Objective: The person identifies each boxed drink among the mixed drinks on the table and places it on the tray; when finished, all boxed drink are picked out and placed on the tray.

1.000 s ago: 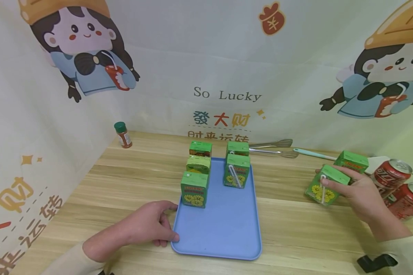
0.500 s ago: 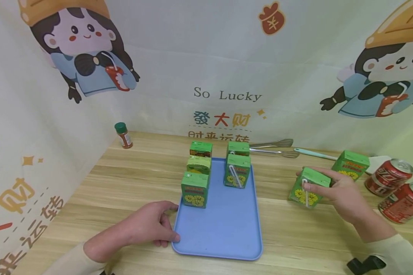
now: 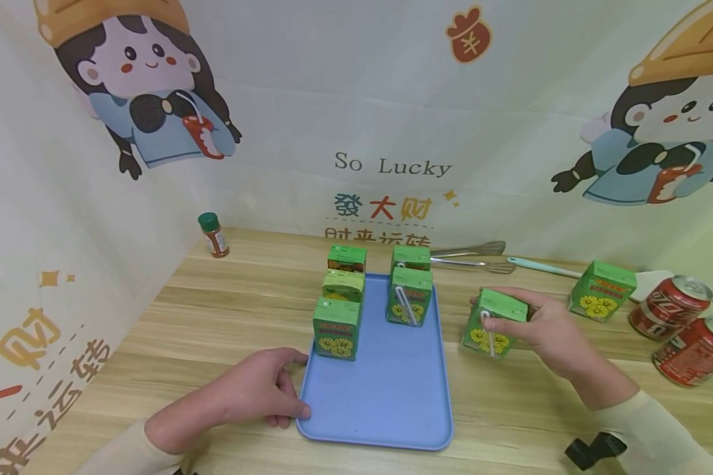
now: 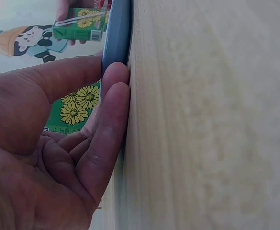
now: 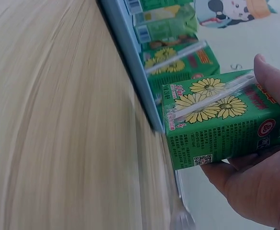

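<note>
My right hand (image 3: 552, 333) grips a green drink carton (image 3: 478, 334) with flower pictures and a straw on its front. It holds the carton, slightly tilted, just right of the blue tray (image 3: 386, 396). In the right wrist view, the carton's (image 5: 211, 136) lower end shows above the table, with my thumb near the top of the straw side. My left hand (image 3: 261, 389) holds the tray's left rim near the front, thumb at the rim and fingers along the edge. Three cartons (image 3: 335, 340) line the tray's left side, the middle one lighter green; two more (image 3: 410, 307) stand at its right.
Another green carton (image 3: 603, 293) stands to the right, near two red cans (image 3: 671, 307). Metal utensils (image 3: 472, 264) and a mint-handled spatula (image 3: 543, 266) lie at the back. A green-capped spice jar (image 3: 214, 234) stands back left. A printed cloth hangs behind the table.
My right hand has carried the gripped carton leftward from beside the cans toward the tray. The left hand and tray have kept their places.
</note>
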`<action>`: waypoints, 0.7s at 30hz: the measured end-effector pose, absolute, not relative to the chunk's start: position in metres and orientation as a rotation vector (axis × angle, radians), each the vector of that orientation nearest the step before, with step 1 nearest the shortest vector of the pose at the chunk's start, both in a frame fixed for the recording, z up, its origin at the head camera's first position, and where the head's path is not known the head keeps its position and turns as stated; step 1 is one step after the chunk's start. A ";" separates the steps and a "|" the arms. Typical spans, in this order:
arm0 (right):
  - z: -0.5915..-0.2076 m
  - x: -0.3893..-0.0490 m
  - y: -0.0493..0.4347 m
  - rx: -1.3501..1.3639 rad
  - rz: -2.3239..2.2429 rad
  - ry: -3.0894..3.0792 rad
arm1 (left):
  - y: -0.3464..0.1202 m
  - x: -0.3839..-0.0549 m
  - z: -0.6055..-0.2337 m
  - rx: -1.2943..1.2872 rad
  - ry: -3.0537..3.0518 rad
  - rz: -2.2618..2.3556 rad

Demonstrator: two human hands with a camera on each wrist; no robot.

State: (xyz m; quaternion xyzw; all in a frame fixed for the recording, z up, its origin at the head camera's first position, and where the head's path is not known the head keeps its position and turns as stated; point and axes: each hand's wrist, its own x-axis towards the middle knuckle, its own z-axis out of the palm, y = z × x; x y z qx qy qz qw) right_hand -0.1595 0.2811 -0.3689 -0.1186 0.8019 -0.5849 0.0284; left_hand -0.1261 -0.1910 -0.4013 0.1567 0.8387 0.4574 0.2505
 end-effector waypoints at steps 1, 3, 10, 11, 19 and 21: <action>-0.369 -0.160 0.278 -0.360 -1.808 2.466 | -0.191 -0.126 -0.401 0.426 2.284 1.244; -0.368 -0.161 0.273 -0.360 -1.816 2.452 | -0.191 -0.126 -0.401 0.425 2.284 1.241; -0.368 -0.166 0.255 -0.437 -1.839 2.394 | -0.191 -0.127 -0.402 0.423 2.290 1.236; -0.368 -0.166 0.252 -0.448 -1.834 2.389 | -0.192 -0.127 -0.402 0.422 2.289 1.236; -0.368 -0.169 0.235 -0.460 -1.777 2.403 | -0.191 -0.126 -0.400 0.412 2.281 1.233; -0.369 -0.171 0.231 -0.459 -1.768 2.402 | -0.191 -0.126 -0.400 0.412 2.279 1.237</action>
